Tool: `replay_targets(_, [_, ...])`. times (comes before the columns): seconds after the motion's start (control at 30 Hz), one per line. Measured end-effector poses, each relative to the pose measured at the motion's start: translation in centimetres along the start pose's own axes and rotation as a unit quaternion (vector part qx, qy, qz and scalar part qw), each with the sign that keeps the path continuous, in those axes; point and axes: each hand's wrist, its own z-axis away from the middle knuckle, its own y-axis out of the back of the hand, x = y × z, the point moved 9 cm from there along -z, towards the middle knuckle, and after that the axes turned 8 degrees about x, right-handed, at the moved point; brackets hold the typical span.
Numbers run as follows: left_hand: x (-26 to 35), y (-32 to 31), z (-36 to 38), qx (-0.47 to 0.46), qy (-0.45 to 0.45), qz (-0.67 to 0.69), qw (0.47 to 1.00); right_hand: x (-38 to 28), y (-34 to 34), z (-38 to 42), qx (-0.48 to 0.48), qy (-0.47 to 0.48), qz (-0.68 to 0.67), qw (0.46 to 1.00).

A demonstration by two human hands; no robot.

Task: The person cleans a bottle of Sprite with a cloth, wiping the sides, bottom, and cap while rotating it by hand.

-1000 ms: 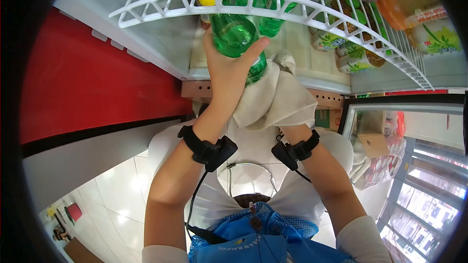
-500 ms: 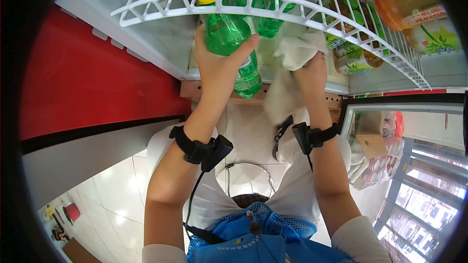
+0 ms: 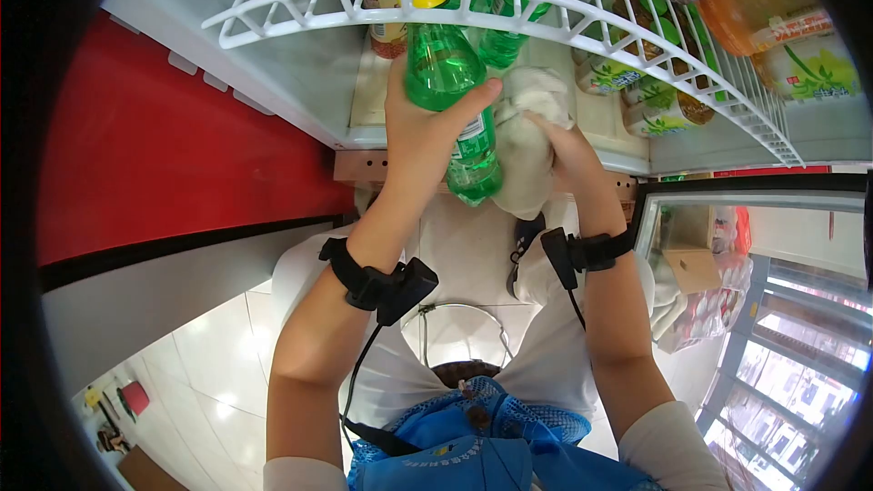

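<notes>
My left hand point(image 3: 429, 123) is wrapped round a green plastic bottle point(image 3: 446, 64) with a yellow cap, tilted with its base toward me at the fridge's front edge. In my right hand point(image 3: 566, 147) is a bunched whitish cloth point(image 3: 526, 141), held close against the bottle's right side. Part of my right hand's fingers is hidden by the cloth. Behind, another green bottle point(image 3: 501, 47) stands on the fridge's bottom shelf point(image 3: 596, 132).
A curved white wire shelf point(image 3: 364, 2) hangs just above my hands, with bottles on it. Several drink bottles point(image 3: 668, 111) stand at the right. The fridge door point(image 3: 755, 186) is swung out to the right, and a red panel point(image 3: 182, 155) lies left.
The bottle in my left hand has moved slightly right and toward me. My right hand has brought the cloth left, from apart to beside the bottle.
</notes>
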Motion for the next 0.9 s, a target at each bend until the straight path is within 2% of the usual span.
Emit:
replay_targets(0.07, [0.1, 0.3, -0.2, 0.008, -0.001, -0.003, 1.000, -0.4, -1.7, 1.1, -0.055, -0.075, -0.168, 0.981])
replay_targets(0.1, [0.2, 0.4, -0.3, 0.016, -0.002, -0.005, 1.000, -0.4, -1.6, 1.0, -0.055, -0.075, -0.168, 0.981])
replay_targets(0.17, [0.4, 0.9, -0.6, 0.029, -0.007, -0.012, 0.999, -1.8, -3.2, 1.4, -0.176, -0.082, -0.377, 0.906])
replay_targets(0.2, [0.5, 1.2, -0.7, 0.041, -0.013, -0.019, 0.999, -1.8, -3.3, 1.4, -0.177, -0.082, -0.376, 0.906])
replay_targets(0.3, [0.3, 1.3, -0.8, 0.041, 0.002, -0.002, 0.999, -1.0, -3.2, 1.2, -0.144, -0.085, -0.346, 0.923])
replay_targets(0.37, [0.3, 1.3, -0.7, 0.039, -0.009, -0.017, 0.999, 1.0, -3.7, 1.2, -0.133, -0.142, -0.354, 0.915])
replay_targets(0.4, [0.4, 1.2, -0.7, 0.036, -0.020, -0.032, 0.999, 1.3, -4.1, 1.3, -0.133, -0.142, -0.354, 0.915])
replay_targets(0.47, [0.2, 1.3, -0.6, 0.041, -0.028, -0.036, 0.998, 2.0, -4.7, 1.6, -0.118, -0.072, -0.181, 0.974])
replay_targets(0.5, [0.2, 1.3, -0.6, 0.045, -0.036, -0.040, 0.998, 2.0, -5.3, 2.2, -0.118, -0.072, -0.181, 0.974])
replay_targets(0.57, [0.4, 1.3, -0.6, 0.048, -0.029, -0.037, 0.998, 1.9, -4.3, 3.0, -0.005, -0.021, 0.056, 0.998])
replay_targets(0.63, [0.2, 1.5, -0.6, 0.051, -0.022, -0.034, 0.998, 5.0, -5.1, 2.3, -0.004, -0.047, 0.012, 0.999])
replay_targets(0.67, [0.0, 1.9, -0.8, 0.064, -0.025, -0.023, 0.997, 3.4, -5.6, 1.7, 0.012, 0.242, 0.078, 0.967])
replay_targets(0.7, [0.0, 2.3, -0.9, 0.078, -0.029, -0.012, 0.996, 1.6, -6.6, 4.3, 0.027, 0.509, 0.138, 0.849])
replay_targets(0.73, [0.2, 2.3, -1.1, 0.077, -0.029, -0.011, 0.997, -0.3, -6.7, 5.3, -0.029, 0.331, 0.032, 0.943])
replay_targets(0.77, [0.4, 2.6, -1.2, 0.090, -0.029, -0.007, 0.996, 0.0, -7.2, 5.9, -0.028, 0.331, 0.032, 0.943])
replay_targets(0.8, [0.6, 2.7, -1.2, 0.102, -0.028, -0.003, 0.994, 1.1, -7.9, 5.6, -0.059, 0.248, -0.124, 0.959])
replay_targets(0.83, [0.5, 2.7, -1.2, 0.102, -0.028, -0.003, 0.994, 1.8, -9.0, 5.5, -0.088, 0.157, -0.275, 0.944])
replay_targets(0.87, [0.8, 2.5, -1.1, 0.099, -0.042, -0.018, 0.994, 3.0, -9.1, 5.4, -0.042, 0.066, -0.366, 0.927])
replay_targets(0.9, [0.9, 2.4, -1.0, 0.095, -0.056, -0.034, 0.993, 3.1, -9.0, 5.3, -0.042, 0.066, -0.367, 0.927])
